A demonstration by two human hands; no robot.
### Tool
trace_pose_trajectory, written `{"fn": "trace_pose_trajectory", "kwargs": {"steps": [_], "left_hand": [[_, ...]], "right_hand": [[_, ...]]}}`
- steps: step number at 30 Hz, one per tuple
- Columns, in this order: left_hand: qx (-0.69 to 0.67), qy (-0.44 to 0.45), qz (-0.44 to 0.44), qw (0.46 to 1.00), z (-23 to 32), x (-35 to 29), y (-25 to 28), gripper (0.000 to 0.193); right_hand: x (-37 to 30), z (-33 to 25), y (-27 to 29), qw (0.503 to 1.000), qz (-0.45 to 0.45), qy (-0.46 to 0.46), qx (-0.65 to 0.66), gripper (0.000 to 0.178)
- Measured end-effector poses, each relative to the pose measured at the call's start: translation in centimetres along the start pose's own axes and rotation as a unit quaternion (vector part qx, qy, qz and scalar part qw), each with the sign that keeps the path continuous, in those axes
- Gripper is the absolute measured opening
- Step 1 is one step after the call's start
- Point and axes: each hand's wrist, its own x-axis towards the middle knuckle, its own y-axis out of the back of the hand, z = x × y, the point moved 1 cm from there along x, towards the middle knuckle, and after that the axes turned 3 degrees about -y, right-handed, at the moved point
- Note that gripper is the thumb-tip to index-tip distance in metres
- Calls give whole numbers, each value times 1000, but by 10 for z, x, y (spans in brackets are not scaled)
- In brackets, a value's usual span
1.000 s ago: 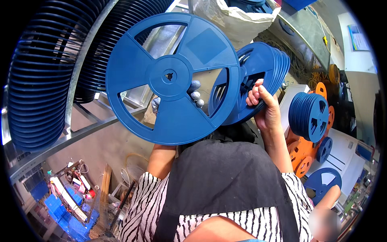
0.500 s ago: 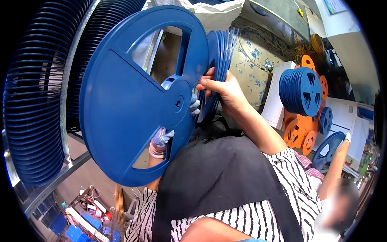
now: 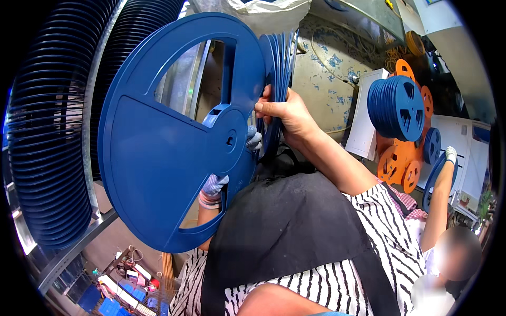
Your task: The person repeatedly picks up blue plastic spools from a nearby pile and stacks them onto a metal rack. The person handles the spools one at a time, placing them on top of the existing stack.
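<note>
A large blue plastic reel (image 3: 163, 137) stands upright before my body, its broad face with cut-out windows toward me. My left hand (image 3: 213, 188), in a light glove, is closed on this reel at its lower window. Gloved fingertips also show beside the hub, and the rest of the hand is hidden. Just right of it, several thin blue reel discs (image 3: 279, 58) stand edge-on in a bundle. My bare right hand (image 3: 290, 116) is closed around the edge of these discs, its thumb and fingertips close to the large reel's right rim.
Long rows of dark blue reels (image 3: 45, 137) fill a metal rack (image 3: 95, 105) at left. A white sack (image 3: 258, 16) is at the far side. At right are a blue reel stack (image 3: 395, 108), orange reels (image 3: 390, 163) and a co-worker's gloved hand (image 3: 451, 154) on another blue reel.
The large reel and both my hands have shifted slightly left in view, with the same grip. At right, the co-worker's hand has moved up a little and their reel has turned more edge-on.
</note>
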Motion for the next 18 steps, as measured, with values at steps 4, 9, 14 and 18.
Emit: {"fn": "trace_pose_trajectory", "kwargs": {"steps": [4,9,14,18], "left_hand": [[-4,5,0,1000,0,0,-1,94],[-9,8,1,1000,-1,0,-2,92],[-16,14,1,1000,-1,-2,-3,91],[-23,17,0,1000,-2,0,-4,90]], "right_hand": [[2,2,0,1000,-10,2,0,33],[0,0,-2,1000,-13,5,16,34],[2,0,-6,1000,-11,2,9,33],[4,2,-6,1000,-16,1,10,32]]}}
